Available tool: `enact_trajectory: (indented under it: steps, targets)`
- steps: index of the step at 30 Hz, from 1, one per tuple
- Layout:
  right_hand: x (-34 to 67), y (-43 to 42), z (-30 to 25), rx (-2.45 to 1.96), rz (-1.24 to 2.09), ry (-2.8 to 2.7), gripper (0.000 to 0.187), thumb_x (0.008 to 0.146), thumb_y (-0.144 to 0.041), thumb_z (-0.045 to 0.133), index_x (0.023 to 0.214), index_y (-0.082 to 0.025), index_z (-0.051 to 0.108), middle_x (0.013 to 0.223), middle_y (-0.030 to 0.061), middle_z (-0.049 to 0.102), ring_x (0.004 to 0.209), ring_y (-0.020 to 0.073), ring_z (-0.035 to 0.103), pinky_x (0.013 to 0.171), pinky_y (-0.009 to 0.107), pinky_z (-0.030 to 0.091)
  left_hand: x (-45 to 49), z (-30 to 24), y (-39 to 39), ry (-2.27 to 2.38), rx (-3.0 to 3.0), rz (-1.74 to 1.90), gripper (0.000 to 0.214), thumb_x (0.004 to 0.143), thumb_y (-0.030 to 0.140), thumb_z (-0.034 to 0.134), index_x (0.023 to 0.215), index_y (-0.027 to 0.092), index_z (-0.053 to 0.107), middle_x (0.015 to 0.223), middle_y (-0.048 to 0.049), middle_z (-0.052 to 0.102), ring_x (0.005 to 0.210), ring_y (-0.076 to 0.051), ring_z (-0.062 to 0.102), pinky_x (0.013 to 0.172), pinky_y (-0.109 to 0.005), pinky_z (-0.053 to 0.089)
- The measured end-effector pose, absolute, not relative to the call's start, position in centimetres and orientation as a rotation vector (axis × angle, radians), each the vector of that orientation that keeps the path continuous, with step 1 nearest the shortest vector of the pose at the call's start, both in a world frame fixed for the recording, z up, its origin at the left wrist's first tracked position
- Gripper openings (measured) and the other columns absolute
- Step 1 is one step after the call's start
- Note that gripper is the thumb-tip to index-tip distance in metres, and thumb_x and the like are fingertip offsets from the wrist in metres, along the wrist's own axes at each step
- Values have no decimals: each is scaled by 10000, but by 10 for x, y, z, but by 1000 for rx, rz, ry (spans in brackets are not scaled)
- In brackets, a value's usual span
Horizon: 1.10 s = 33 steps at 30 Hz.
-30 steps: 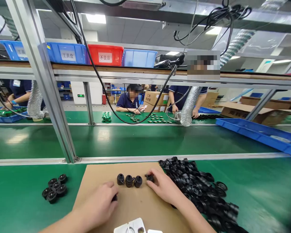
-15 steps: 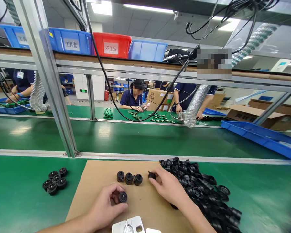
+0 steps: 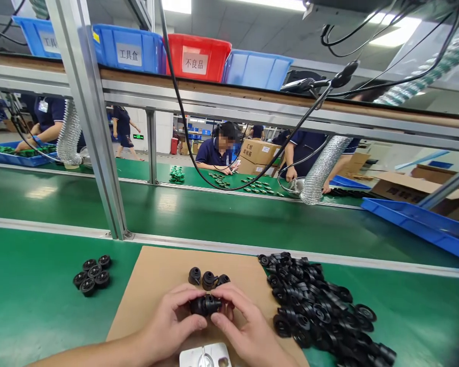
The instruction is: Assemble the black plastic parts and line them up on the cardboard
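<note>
Above the cardboard sheet (image 3: 153, 275), my left hand (image 3: 176, 316) is closed on a black round wheel-like part (image 3: 197, 306). My right hand (image 3: 240, 316) grips a small black knob-shaped part with a short side stub (image 3: 213, 304), and the two parts meet end to end between my fingertips. Just beyond my fingers stand similar black knob-shaped parts (image 3: 208, 279) in a short row, the rightmost partly hidden by my right hand. Below my hands sits a white fixture (image 3: 210, 355) with a round recess, cut off by the frame's lower edge.
Several black wheel-like parts (image 3: 94, 272) cluster at the left. A large heap of black parts (image 3: 317, 306) lies at the right. A metal post (image 3: 99, 153) rises behind the cardboard; a blue tray (image 3: 416, 229) is at far right. Co-workers sit and stand across the bench.
My right hand has moved left with the knob-shaped part, bringing it against the wheel-like part in my left hand. The left hand's part has turned sideways. The view has shifted slightly.
</note>
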State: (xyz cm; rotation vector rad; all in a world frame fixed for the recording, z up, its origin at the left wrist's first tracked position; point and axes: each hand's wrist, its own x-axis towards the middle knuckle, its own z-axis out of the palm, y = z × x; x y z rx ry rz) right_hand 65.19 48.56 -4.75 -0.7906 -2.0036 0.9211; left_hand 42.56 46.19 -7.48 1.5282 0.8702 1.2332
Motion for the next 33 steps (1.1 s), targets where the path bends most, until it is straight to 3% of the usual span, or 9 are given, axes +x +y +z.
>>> enact_trajectory:
  steps: [7,14,18,23,28,31,33]
  targets:
    - [653,487,-52,-724,858,-2088,342,973,-159,657,1292,-279,687,1122,51,700,947,185,677,784,281,569,426,-73,461,926,1601,1242,296,841,229,864,1135,240,830,1051,-74,774,981,-253,704,899,-346,524]
    - [660,492,-53,-580,583,-2229,399,988,-77,653,1337,-268,661,1278,59,725,1172,191,699,1033,294,574,424,-75,461,953,1638,1210,328,823,169,860,1141,232,818,1070,-68,774,1014,-250,705,915,-340,525]
    - [659,490,-50,-599,570,-2263,336,994,-97,652,1291,-252,669,1226,57,754,1111,202,722,987,308,595,425,-76,461,984,1639,1183,320,824,149,840,1134,221,815,1069,-73,759,1025,-258,703,927,-348,532]
    - [658,486,-51,-824,556,-2254,260,979,-235,742,1231,-245,681,1038,46,775,891,220,738,807,320,614,425,-74,458,1028,1671,1148,258,867,166,811,1120,213,805,1048,-73,739,1002,-256,697,910,-341,537]
    - [662,486,-49,-677,275,-2445,313,1042,-143,557,1317,-252,660,1297,117,728,1128,268,718,935,365,607,424,-70,459,1044,1677,1130,289,847,140,800,1126,216,808,1081,-77,751,1039,-262,699,947,-346,535]
    - [658,483,-47,-775,485,-2393,334,1021,-133,552,1316,-250,653,1193,86,749,1036,232,724,912,335,594,423,-70,460,1029,1710,1098,286,858,165,807,1141,207,809,1069,-85,743,1034,-268,699,945,-354,543]
    - [653,479,-49,-951,677,-2319,214,1017,-221,602,1219,-241,673,1041,48,753,911,214,717,825,308,577,423,-72,459,1031,1742,1085,260,878,167,793,1135,208,809,1059,-85,733,1017,-262,698,931,-349,549]
